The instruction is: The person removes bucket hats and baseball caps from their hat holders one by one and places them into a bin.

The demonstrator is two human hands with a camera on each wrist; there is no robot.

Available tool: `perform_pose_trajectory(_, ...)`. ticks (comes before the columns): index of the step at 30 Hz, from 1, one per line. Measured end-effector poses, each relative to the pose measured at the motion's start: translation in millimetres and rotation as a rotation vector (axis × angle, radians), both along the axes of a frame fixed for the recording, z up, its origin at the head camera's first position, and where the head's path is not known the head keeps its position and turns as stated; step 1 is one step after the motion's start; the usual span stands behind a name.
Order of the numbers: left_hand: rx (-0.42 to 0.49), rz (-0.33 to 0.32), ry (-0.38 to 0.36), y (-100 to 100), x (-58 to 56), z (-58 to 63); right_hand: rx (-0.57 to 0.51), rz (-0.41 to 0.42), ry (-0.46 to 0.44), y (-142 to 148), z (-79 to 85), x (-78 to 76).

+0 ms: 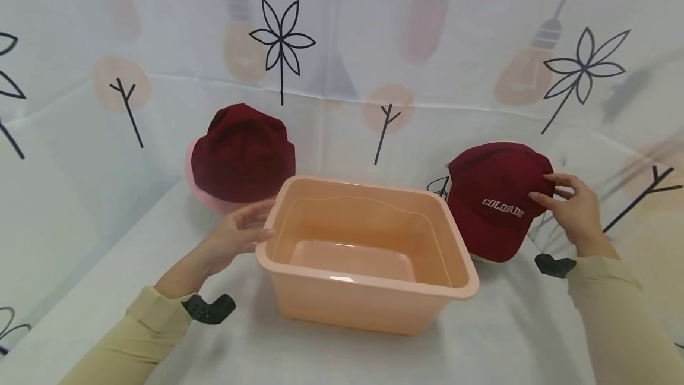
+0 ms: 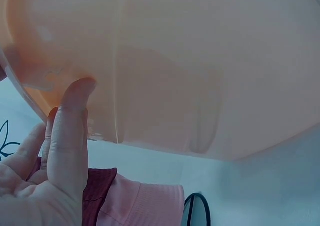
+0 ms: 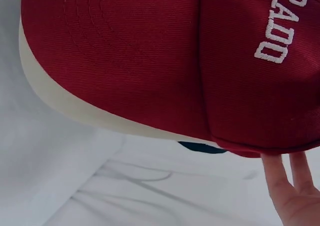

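Note:
A peach plastic basin [image 1: 347,308] stands in the middle of the table. My left hand [image 1: 230,239] touches its left rim with extended fingers; the left wrist view shows a finger [image 2: 75,110] against its wall. At the right, my right hand [image 1: 574,210] pinches the side of a maroon baseball cap [image 1: 497,177] with white COLORADO lettering, brim pointing down. Fingertips pass behind the cap's edge in the right wrist view, and a cream layer [image 3: 65,103] shows under the brim. Behind the basin's left side sits another maroon cap [image 1: 243,147] with pink fabric [image 1: 200,195] along its lower edge.
White patterned cloth [image 1: 331,46] hangs behind and at both sides. A white cover lies over the table [image 1: 224,355]. Black straps or devices [image 1: 211,309] are at both wrists.

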State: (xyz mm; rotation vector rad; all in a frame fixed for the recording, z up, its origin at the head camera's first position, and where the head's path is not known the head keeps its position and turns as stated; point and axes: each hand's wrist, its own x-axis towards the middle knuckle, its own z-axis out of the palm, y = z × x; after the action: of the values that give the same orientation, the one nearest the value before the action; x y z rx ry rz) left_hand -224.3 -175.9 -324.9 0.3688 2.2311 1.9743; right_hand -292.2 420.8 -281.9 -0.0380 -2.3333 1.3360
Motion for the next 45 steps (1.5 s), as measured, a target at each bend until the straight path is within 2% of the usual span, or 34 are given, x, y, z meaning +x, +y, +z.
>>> perform_pose_trajectory(5,0.005,-0.002,0.004,0.2,0.5,0.3,-0.164,0.035,0.055,0.1,0.7,0.7)
perform_pose_trajectory(8,0.000,0.000,0.006,0.4,0.5,0.7,-0.242,0.054,0.045,-1.2,1.0,0.9)
perform_pose_trajectory(15,-0.002,0.001,0.003,0.3,0.6,1.3,-0.211,0.030,-0.070,-3.7,5.3,-0.7)
perform_pose_trajectory(20,-0.005,0.008,0.003,-0.1,-0.3,0.2,-0.325,0.041,-0.105,-2.6,7.8,-1.7)
perform_pose_trajectory(25,-0.001,0.014,-0.003,0.0,-0.8,-0.8,-0.401,0.066,-0.101,-2.4,8.6,-2.1)
perform_pose_trajectory(33,0.017,0.017,-0.010,1.7,-0.3,-0.6,-0.477,0.173,-0.090,-0.2,11.5,-2.6)
perform_pose_trajectory(45,0.025,0.019,-0.031,1.8,0.5,-0.5,-0.597,0.232,-0.070,2.3,22.7,1.1)
